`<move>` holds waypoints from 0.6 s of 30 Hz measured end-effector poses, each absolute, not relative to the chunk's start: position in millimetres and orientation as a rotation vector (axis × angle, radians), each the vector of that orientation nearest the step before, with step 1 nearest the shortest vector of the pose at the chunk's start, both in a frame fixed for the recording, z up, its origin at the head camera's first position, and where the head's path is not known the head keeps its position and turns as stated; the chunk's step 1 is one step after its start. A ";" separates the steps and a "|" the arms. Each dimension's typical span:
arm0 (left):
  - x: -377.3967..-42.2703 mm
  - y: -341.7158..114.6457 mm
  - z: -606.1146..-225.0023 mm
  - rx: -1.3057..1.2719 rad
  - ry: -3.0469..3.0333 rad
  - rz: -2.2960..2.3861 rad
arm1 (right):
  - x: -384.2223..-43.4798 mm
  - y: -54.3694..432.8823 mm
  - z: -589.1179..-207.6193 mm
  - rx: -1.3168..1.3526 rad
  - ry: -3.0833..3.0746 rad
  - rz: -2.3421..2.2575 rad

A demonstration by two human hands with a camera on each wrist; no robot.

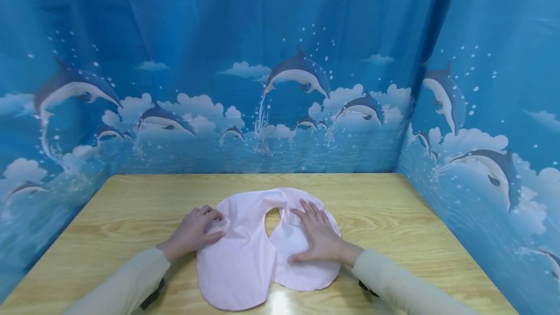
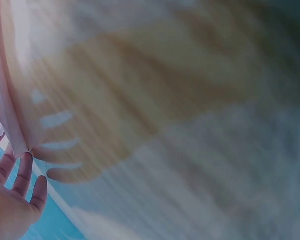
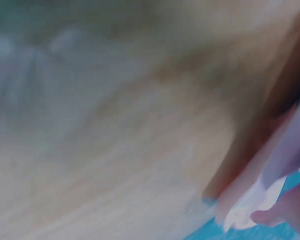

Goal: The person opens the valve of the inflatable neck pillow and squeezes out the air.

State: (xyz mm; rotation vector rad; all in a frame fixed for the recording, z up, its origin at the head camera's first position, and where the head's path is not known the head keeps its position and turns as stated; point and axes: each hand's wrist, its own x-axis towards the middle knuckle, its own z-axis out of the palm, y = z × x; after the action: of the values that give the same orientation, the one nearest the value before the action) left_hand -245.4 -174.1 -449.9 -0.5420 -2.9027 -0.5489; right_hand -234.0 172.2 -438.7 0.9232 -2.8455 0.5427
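A pale pink U-shaped cloth piece (image 1: 236,271) lies spread on the wooden table, its two rounded lobes toward me and an oval gap between them. My left hand (image 1: 192,232) rests at the left lobe's outer edge, fingers loosely bent and thumb on the fabric. In the left wrist view, the fingertips of that hand (image 2: 15,200) meet the cloth's edge (image 2: 7,110). With fingers spread, my right hand (image 1: 319,237) lies on top of the right lobe. Only part of the right hand (image 3: 290,210) shows beside the pink fabric (image 3: 285,155) in the right wrist view.
Light wood-grain table (image 1: 393,218) surrounds the cloth and shows through the oval gap. Blue curtains with dolphins (image 1: 210,43) hang behind the table and along both sides. Dark straps (image 1: 153,295) sit at the wrists under beige sleeves.
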 end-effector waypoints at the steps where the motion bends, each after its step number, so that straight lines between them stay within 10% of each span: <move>1: -245.7 -174.2 -449.9 -0.543 -2.902 -0.551 | -236.3 173.8 -438.0 0.914 -2.853 0.561; 18: -247.3 -174.1 -447.7 -0.522 -2.947 -0.558 | -249.9 182.5 -426.7 0.837 -3.124 0.680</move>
State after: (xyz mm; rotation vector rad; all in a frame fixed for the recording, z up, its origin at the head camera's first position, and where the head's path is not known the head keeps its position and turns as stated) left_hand -247.3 -174.1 -447.7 -0.5217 -2.9467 -0.5575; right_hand -249.9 182.5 -426.7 0.8366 -3.1236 0.6799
